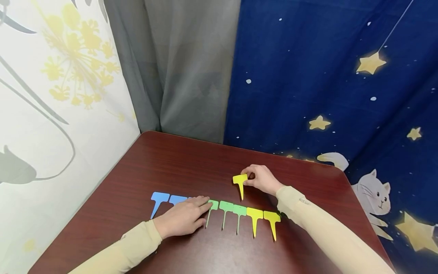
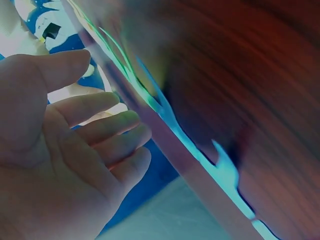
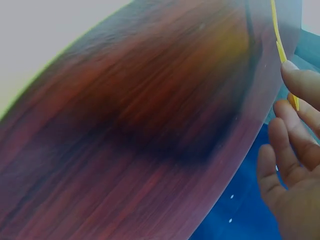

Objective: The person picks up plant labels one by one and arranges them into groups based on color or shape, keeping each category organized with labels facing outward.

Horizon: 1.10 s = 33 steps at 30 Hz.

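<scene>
Between thumb and fingers my right hand (image 1: 263,179) pinches a yellow T-shaped plant label (image 1: 241,179) by the side of its head, stem pointing down. In the right wrist view that label (image 3: 275,25) shows edge-on. A row of similar labels runs across the table: blue ones (image 1: 160,197) at the left, green ones (image 1: 226,206) in the middle, two yellow ones (image 1: 255,214) at the right. My left hand (image 1: 183,217) lies over the row with fingers extended, hiding part of the blue and green labels. In the left wrist view, blue labels (image 2: 225,175) stretch past its fingertips.
The dark red-brown wooden table (image 1: 191,160) has rounded far corners. A grey curtain (image 1: 191,68) and a blue star-patterned curtain (image 1: 291,95) hang behind it. At the left is a white floral-print cloth (image 1: 99,144).
</scene>
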Tool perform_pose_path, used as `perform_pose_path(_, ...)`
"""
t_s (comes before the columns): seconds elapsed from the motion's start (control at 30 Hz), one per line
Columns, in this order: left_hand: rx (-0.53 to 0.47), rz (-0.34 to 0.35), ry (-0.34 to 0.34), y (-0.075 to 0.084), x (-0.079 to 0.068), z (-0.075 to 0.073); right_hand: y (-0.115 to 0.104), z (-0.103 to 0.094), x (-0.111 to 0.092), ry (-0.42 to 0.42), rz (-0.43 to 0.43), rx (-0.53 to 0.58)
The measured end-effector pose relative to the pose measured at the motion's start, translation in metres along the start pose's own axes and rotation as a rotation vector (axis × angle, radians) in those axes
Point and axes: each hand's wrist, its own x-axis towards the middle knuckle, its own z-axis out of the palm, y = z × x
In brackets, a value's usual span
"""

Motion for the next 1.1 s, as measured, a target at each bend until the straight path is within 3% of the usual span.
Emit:
perform_pose_path(0.27,0.012,0.029,-0.031,0.017,0.02,0.0,0.016,-0.006,-0.025,0.024,-0.007,-0.02)
perform_pose_path(0.5,0.017,0.061,-0.03,0.026,0.035,0.008,0.028,-0.017,-0.056,0.03,0.005,-0.015)
perform_pose_path(0.87,-0.001,0.042,-0.06,0.03,0.041,0.013,0.053,-0.031,-0.116,0.069,0.118,0.024)
perform_pose_path(1.1,-0.001,0.035,-0.059,0.029,0.042,0.015,0.066,-0.033,-0.143,0.082,0.134,0.011)
